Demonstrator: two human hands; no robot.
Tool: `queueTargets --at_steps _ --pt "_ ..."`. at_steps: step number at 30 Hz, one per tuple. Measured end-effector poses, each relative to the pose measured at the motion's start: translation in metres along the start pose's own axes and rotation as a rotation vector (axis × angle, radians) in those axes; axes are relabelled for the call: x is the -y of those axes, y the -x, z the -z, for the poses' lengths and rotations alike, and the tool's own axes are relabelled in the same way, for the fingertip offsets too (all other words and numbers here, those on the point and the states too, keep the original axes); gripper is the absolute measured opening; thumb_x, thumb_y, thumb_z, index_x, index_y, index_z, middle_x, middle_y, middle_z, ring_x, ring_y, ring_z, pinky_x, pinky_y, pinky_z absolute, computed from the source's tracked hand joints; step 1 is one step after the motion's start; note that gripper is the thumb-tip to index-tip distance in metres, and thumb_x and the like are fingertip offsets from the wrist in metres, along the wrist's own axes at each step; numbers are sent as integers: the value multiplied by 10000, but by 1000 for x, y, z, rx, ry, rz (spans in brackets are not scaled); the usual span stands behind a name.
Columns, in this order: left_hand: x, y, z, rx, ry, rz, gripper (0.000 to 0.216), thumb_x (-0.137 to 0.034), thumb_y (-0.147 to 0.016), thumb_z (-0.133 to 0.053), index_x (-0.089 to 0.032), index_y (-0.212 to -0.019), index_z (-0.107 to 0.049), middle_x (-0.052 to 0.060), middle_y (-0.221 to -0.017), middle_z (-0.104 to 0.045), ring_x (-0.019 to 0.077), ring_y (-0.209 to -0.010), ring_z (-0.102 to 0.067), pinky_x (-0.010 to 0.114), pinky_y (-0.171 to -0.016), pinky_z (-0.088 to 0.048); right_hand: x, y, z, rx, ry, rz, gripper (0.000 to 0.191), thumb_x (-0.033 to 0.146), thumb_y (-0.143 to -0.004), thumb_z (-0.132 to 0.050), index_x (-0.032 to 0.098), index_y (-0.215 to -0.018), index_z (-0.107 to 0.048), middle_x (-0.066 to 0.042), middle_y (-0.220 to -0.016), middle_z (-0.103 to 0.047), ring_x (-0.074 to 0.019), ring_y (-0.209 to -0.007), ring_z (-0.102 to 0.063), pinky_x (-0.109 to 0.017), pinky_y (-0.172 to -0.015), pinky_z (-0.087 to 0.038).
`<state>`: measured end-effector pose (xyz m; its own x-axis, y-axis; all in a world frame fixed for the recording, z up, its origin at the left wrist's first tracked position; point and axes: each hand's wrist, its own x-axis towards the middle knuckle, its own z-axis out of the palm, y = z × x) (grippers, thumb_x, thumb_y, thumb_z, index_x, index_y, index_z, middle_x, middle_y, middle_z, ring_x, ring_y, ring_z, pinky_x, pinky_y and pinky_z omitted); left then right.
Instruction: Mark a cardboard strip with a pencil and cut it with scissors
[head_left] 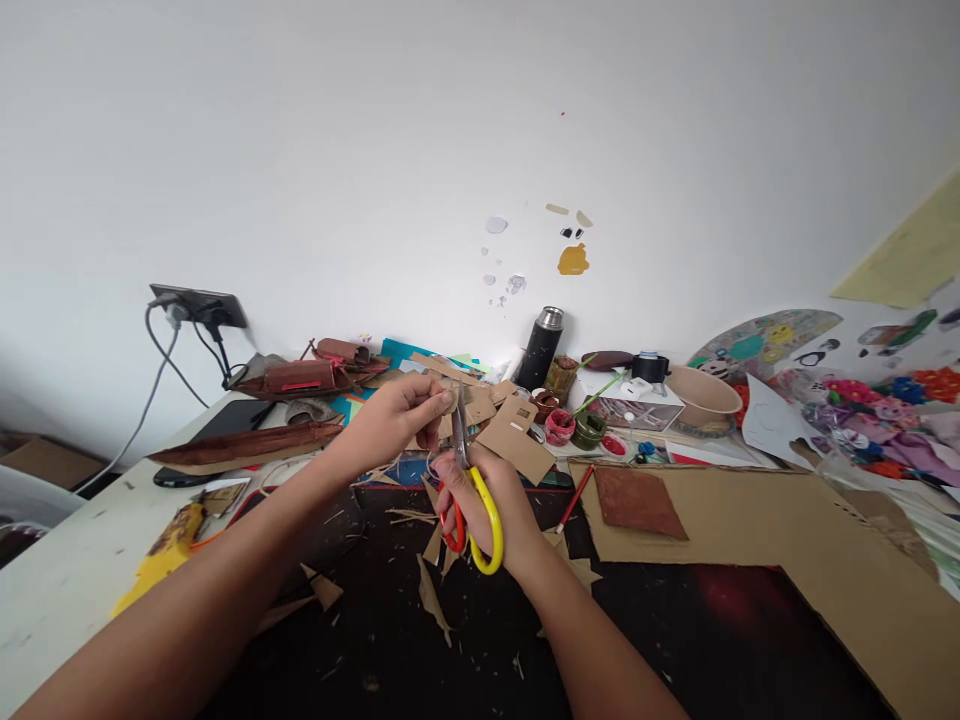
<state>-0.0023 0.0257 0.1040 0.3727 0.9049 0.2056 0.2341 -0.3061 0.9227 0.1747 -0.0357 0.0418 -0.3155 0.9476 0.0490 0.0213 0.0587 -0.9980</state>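
1. Yellow first, far left of the scissors (460, 440): saw a brown-stained object (161, 550); could not tell its kind.
2. Noticed a power socket (199, 305) with plugs on the wall (337, 180), beyond and left of the scissors.
3. Made out a long, brown, boat-shaped piece (247, 447) left of the scissors.
4. Found the left hand (405, 415) just left of the scissors' blades, thumb and fingers pinched nearly together, apparently on a small tan piece (454, 396), mostly hidden.
5. Saw tan scraps (433, 600) nearer than the scissors.
6. Found the right hand (511, 500) curled closed around the scissors' red and yellow handles, blades pointing away.
7. Spotted a black flask (541, 350) beyond the scissors, slightly right.
8. Saw a brown square (641, 502) right of the scissors, lying on a cardboard sheet (750, 515).
9. Glimpsed bright flower-like pieces (859, 392) far right of the scissors.
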Motion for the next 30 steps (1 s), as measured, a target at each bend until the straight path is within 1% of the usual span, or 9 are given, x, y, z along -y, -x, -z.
queueTargets --at_steps 2,5,9,14,17,20,22,27,30 --pt "0 0 6 51 -48 9 373 -509 -1008 -609 -216 -781 -566 -10 -580 -641 157 -535 -645 256 -543 -483 -2 1 1 -11 40 17 548 760 -959 -614 212 -958 -614 31 -621 -625 -130 -400 -579 -211 -399 -429" --pt "0 -1 10 84 -56 11 357 -490 -1029 -584 -213 -804 -571 -11 -581 -635 150 -524 -636 250 -534 -465 -4 2 1 -32 53 25 522 736 -988 -596 222 -899 -586 45 -587 -590 -119 -386 -546 -209 -395 -415" --pt "1 0 6 94 30 28 422 -518 -1046 -566 -207 -761 -559 -5 -606 -630 143 -541 -644 253 -551 -479 -1 2 1 -82 24 23 522 730 -992 -595 225 -864 -579 53 -562 -561 -117 -371 -520 -213 -378 -396" --pt "-1 2 0 155 115 42 439 -541 -1025 -604 -195 -757 -581 -2 -656 -635 137 -570 -649 253 -559 -498 4 2 1 -130 43 40 530 739 -997 -571 226 -862 -577 54 -532 -541 -131 -365 -509 -230 -373 -394" --pt "-3 2 -2 139 156 62 408 -517 -1007 -638 -194 -763 -583 -7 -654 -635 133 -557 -640 251 -552 -502 2 2 2 -138 84 58 517 720 -1011 -566 225 -861 -580 46 -560 -556 -132 -389 -533 -232 -397 -412" --pt "-4 2 -2 66 199 66 369 -477 -1001 -647 -199 -773 -566 -18 -634 -631 127 -533 -627 247 -545 -500 -2 2 1 -122 96 65 511 708 -1029 -549 231 -847 -560 47 -569 -550 -123 -393 -525 -227 -416 -404" --pt "-4 1 -2 39 199 55 359 -455 -1005 -635 -200 -765 -557 -20 -629 -629 126 -528 -627 249 -548 -504 -4 1 1 -120 119 70 506 706 -1029 -550 233 -851 -559 50 -562 -541 -119 -393 -515 -226 -430 -399" --pt "-2 1 3 93 96 -2 373 -446 -1047 -538 -203 -763 -559 -8 -647 -637 137 -549 -640 268 -570 -522 -4 1 1 -122 198 66 492 708 -1010 -573 229 -899 -595 38 -573 -558 -130 -412 -532 -228 -446 -398" --pt "-1 1 6 105 38 -29 373 -448 -1056 -518 -213 -768 -532 -18 -645 -623 137 -549 -641 264 -566 -514 -3 1 1 -106 210 57 496 712 -1001 -582 226 -906 -601 39 -567 -561 -134 -412 -542 -229 -447 -407"
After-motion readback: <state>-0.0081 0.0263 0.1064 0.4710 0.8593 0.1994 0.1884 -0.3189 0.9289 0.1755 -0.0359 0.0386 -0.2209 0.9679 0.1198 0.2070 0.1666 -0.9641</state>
